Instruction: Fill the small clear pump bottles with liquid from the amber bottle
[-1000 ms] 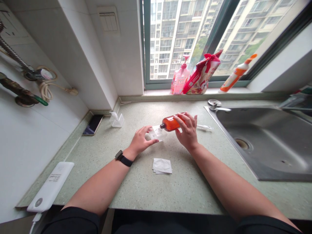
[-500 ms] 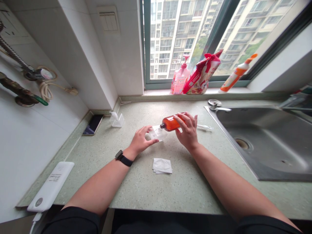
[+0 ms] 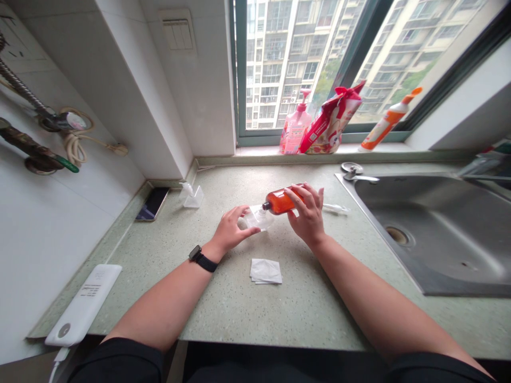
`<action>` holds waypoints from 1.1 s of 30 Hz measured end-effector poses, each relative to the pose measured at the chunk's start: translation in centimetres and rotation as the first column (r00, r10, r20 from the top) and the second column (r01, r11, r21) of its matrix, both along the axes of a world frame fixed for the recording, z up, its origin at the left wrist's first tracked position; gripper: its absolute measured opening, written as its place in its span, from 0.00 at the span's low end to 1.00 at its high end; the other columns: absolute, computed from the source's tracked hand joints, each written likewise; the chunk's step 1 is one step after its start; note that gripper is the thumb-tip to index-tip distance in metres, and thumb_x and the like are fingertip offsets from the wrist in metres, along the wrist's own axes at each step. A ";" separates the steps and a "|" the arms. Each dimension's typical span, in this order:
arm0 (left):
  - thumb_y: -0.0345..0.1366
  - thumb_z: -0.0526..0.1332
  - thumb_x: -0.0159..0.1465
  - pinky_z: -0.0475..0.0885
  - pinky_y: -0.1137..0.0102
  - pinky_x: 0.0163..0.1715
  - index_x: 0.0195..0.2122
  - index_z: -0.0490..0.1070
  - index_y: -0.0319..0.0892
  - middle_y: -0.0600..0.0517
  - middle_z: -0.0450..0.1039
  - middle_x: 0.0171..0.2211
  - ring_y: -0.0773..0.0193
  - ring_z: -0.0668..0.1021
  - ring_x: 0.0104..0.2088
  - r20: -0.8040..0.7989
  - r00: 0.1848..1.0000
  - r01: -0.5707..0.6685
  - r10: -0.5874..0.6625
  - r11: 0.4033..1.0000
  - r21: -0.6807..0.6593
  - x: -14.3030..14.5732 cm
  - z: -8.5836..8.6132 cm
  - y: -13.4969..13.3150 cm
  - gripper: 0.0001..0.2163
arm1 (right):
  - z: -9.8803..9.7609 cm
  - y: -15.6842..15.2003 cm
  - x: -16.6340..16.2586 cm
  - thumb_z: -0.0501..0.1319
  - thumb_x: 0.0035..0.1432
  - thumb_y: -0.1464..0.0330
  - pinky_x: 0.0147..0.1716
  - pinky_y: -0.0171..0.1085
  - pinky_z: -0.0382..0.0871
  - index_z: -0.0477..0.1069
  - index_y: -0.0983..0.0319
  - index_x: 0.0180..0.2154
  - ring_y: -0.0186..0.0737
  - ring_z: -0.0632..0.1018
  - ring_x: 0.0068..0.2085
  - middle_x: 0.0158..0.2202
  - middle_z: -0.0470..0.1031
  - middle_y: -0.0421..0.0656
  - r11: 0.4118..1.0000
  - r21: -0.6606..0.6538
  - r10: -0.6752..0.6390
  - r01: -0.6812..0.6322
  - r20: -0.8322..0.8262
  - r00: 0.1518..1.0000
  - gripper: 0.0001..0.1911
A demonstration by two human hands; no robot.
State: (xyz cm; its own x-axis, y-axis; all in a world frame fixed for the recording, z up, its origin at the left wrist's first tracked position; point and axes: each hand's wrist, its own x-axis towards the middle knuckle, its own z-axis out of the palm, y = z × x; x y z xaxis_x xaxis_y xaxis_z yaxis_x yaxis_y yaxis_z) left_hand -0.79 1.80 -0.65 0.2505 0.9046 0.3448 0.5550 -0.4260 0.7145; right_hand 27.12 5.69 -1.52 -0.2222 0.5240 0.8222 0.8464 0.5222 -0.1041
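Observation:
My right hand [image 3: 307, 213] is wrapped round an orange-amber bottle [image 3: 278, 201], tipped nearly flat with its dark uncapped neck pointing left. That neck meets the mouth of a clear plastic bottle [image 3: 255, 218], which my left hand [image 3: 231, 230] grips between thumb and fingers, tilted on the counter. Whether liquid is flowing is too small to make out. Behind my right hand lies a clear-and-white pump top [image 3: 336, 208], partly hidden. Nearer me, a folded white tissue [image 3: 265, 271] rests on the counter.
A small clear container with a white nozzle [image 3: 192, 196] and a phone [image 3: 153, 204] are at the left. A white power bank [image 3: 83, 306] lies at the left edge. The steel sink [image 3: 439, 229] is on the right. On the sill stand a pink pump bottle [image 3: 295, 130], red bag [image 3: 333, 122] and orange-white bottle [image 3: 385, 127].

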 end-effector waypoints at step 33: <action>0.53 0.78 0.60 0.77 0.49 0.58 0.63 0.72 0.48 0.45 0.82 0.52 0.47 0.84 0.51 -0.004 1.000 -0.011 0.011 1.000 -0.006 0.0 0.2 -0.1 0.34 | -0.1 0.0 0.0 0.62 0.60 0.78 0.76 0.72 0.45 0.59 0.43 0.73 0.59 0.67 0.72 0.66 0.73 0.45 1.000 -0.024 -0.017 0.017 0.008 1.000 0.44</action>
